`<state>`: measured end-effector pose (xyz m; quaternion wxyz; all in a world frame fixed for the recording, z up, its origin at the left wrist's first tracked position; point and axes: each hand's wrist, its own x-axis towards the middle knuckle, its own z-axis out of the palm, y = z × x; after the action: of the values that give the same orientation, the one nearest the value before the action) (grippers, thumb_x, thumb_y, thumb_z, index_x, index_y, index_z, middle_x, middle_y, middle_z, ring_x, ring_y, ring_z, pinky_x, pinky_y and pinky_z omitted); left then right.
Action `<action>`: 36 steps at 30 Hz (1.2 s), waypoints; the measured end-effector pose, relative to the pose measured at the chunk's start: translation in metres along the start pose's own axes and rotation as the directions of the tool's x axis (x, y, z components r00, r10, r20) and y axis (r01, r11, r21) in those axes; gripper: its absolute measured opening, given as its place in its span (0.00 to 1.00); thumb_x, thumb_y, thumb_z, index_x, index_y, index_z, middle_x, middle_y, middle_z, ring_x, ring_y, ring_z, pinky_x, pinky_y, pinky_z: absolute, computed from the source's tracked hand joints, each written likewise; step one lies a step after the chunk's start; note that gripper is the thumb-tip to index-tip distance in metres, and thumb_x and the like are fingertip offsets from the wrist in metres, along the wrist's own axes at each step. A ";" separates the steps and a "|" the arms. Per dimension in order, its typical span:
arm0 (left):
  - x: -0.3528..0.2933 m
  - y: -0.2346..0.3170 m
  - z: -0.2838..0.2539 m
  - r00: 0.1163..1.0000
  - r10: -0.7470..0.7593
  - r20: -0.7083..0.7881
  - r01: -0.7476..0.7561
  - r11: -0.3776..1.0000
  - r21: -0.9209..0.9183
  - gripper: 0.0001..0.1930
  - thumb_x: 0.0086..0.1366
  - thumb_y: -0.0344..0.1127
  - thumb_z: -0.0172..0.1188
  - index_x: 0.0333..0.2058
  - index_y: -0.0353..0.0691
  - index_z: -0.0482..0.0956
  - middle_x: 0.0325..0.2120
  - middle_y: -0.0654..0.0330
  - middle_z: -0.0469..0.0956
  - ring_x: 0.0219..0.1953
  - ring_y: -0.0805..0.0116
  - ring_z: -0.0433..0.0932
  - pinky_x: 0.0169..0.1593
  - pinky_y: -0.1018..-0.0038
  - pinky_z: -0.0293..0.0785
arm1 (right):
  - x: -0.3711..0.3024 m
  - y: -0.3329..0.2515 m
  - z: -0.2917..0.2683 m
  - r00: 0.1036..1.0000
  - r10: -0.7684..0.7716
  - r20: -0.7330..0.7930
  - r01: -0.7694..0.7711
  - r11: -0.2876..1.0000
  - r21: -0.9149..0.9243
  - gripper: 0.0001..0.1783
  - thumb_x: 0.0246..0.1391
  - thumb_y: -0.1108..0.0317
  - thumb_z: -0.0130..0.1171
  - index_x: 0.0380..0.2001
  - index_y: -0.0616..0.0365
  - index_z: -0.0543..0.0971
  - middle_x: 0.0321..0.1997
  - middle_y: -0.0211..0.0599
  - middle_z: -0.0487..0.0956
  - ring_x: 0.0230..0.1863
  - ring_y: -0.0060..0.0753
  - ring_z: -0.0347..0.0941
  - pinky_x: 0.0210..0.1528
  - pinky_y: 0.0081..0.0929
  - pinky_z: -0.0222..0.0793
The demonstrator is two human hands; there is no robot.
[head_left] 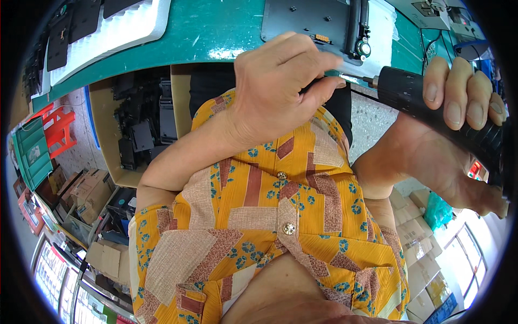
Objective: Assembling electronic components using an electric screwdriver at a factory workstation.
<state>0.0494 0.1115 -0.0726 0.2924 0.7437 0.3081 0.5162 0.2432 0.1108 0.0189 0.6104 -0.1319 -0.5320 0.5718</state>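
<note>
My right hand (431,146) is wrapped round a black electric screwdriver (407,92) held sideways at the right. The thin metal bit (359,79) of the screwdriver points left toward my left hand (286,81). My left thumb and fingers are pinched together beside the bit's tip; whatever they hold is too small or hidden. Just beyond them a flat black plastic housing (307,24) lies near the bench's front edge. It carries a small round speaker (363,48) at its near right corner and an orange connector (322,39).
White sheet material (382,38) lies under the housing on the green bench (216,35). At the left, a white foam tray (143,24) bears black panels (86,19). Below the bench edge stands a cardboard box (100,116) with black parts. A red stool (60,132) is farther left.
</note>
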 end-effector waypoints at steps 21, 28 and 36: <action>0.048 -0.049 0.013 0.646 0.732 -0.217 -0.609 0.665 0.432 0.15 0.46 0.21 0.67 0.35 0.42 0.83 0.23 0.63 0.67 0.22 0.65 0.68 0.21 0.71 0.60 | -0.008 0.005 -0.027 0.999 0.010 -0.037 -0.013 0.997 -0.077 0.48 0.33 0.24 0.72 0.47 0.52 0.79 0.40 0.28 0.75 0.39 0.27 0.71 0.45 0.31 0.63; 0.036 -0.042 0.001 0.803 0.594 -0.048 -0.528 0.747 0.404 0.10 0.51 0.24 0.65 0.32 0.45 0.77 0.25 0.62 0.67 0.28 0.60 0.72 0.25 0.66 0.65 | -0.007 0.004 -0.031 1.000 0.004 -0.024 -0.006 0.995 -0.100 0.48 0.34 0.23 0.71 0.47 0.51 0.79 0.40 0.28 0.75 0.39 0.27 0.71 0.45 0.32 0.63; 0.053 0.021 -0.032 0.909 -0.234 0.344 0.104 0.928 0.357 0.07 0.56 0.25 0.63 0.31 0.43 0.75 0.28 0.59 0.68 0.31 0.57 0.73 0.28 0.64 0.69 | -0.007 0.004 -0.033 1.000 -0.003 -0.018 0.000 0.991 -0.135 0.48 0.34 0.22 0.70 0.47 0.51 0.80 0.40 0.29 0.76 0.39 0.28 0.71 0.45 0.32 0.64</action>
<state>0.0372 0.1416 -0.0165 0.2616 0.8381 0.3918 0.2752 0.2691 0.1212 -0.0005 0.6054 -0.1779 -0.5640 0.5326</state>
